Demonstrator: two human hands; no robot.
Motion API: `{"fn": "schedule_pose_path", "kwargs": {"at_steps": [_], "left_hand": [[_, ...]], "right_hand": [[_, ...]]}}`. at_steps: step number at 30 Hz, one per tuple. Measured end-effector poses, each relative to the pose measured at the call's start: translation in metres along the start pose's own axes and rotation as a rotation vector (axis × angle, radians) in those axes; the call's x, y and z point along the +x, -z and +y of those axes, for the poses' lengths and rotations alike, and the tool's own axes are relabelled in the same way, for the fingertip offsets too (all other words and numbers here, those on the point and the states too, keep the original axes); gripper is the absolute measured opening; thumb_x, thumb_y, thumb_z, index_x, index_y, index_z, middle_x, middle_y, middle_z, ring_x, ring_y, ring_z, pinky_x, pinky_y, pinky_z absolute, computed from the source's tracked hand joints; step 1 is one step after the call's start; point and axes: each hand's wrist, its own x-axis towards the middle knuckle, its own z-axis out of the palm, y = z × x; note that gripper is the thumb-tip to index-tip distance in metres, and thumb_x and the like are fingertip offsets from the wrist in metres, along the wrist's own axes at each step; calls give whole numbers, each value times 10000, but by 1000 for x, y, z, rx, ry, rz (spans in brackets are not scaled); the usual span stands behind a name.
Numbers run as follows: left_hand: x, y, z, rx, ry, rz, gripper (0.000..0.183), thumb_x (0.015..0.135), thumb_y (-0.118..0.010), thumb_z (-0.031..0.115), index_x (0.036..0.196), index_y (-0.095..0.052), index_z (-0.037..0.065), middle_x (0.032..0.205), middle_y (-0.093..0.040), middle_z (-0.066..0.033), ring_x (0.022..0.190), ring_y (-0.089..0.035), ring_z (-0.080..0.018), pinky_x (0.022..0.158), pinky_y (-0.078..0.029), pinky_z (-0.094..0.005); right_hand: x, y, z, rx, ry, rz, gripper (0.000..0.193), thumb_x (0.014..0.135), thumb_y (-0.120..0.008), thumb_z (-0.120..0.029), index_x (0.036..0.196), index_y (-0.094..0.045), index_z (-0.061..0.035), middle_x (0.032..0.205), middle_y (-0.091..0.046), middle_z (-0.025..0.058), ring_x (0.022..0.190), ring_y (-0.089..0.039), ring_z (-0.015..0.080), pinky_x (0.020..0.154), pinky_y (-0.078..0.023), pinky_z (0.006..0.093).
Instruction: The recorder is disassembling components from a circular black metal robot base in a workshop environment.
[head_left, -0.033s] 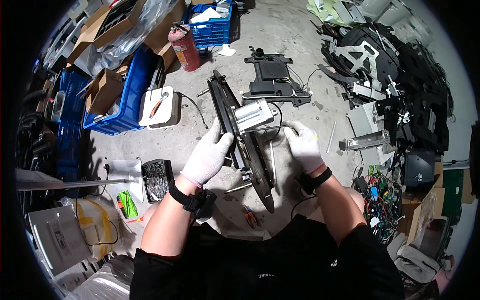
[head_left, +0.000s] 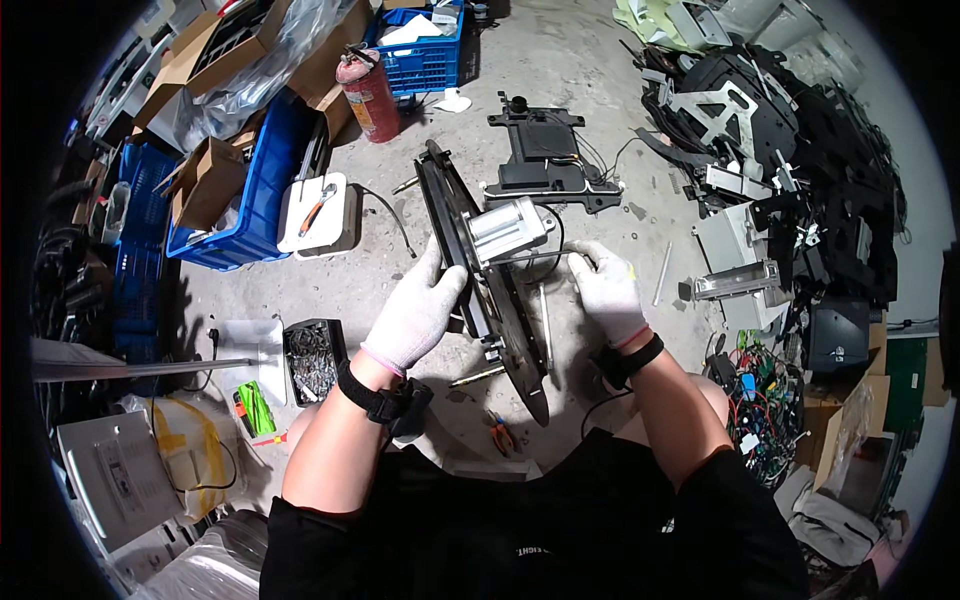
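My left hand [head_left: 418, 310], in a white glove, is closed round the near left side of a long black metal frame [head_left: 437, 205]. The frame is tilted up off the floor, with a dark curved plate [head_left: 528, 375] along its right side. A silver ribbed motor-like housing [head_left: 508, 228] sticks out of it to the right, and a black cable [head_left: 561, 232] loops from its end. My gloved right hand [head_left: 606, 290] pinches a thin dark rod [head_left: 535, 257] that reaches toward the housing. The rod's tip is hard to make out.
A flat black assembly [head_left: 540, 155] lies beyond the frame. Pliers [head_left: 318, 210] rest on a white box [head_left: 345, 225]; other pliers [head_left: 501, 436] lie near me. A screw tray [head_left: 313, 362], blue crate [head_left: 262, 190] and fire extinguisher [head_left: 370, 98] stand left; scrap parts [head_left: 735, 110] and wires [head_left: 765, 410] right.
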Motion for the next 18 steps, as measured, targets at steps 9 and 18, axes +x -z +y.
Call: {"fn": "schedule_pose_path", "kwargs": {"at_steps": [9, 18], "left_hand": [[-4, -4, 1, 29, -29, -39, 567, 1040, -504, 101, 1574, -335, 10, 1292, -599, -50, 1035, -582, -96, 934, -495, -266], [-2, -6, -7, 231, -324, 5, 662, 1027, -511, 171, 1625, -238, 87, 1063, -679, -79, 819, -614, -106, 730, -542, -277]], "right_hand": [[4, -3, 3, 304, -252, -29, 240, 1018, -601, -141, 1197, -633, 16, 940, -712, 67, 778, -659, 107, 705, -541, 258], [8, -3, 31, 687, -370, -56, 274, 1011, -590, -105, 1253, -599, 25, 1002, -720, 123, 778, -679, 149, 710, -550, 264]]}}
